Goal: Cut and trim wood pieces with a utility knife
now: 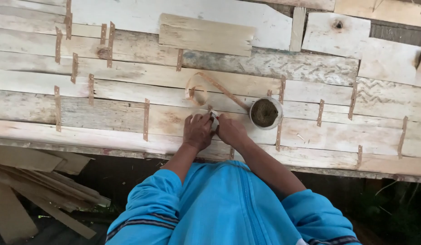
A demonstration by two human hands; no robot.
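My left hand (198, 130) and my right hand (230, 130) meet over a pale wooden plank surface (129, 86). Between their fingertips sits a small whitish object (214, 120), gripped by both hands; its kind is unclear. A thin brown perforated strip (222, 90) runs from just above my hands up and left, curling into a loop (195, 90). A small round tin (266, 113) filled with dark small bits stands right of my right hand. Blue sleeves cover my arms.
Several short brown strips (146, 119) lie fastened across the plank seams. A loose short board (206, 34) rests at the top. The surface's front edge (310, 169) runs below my hands. Scrap wood slats (33, 181) lie in a pile at lower left.
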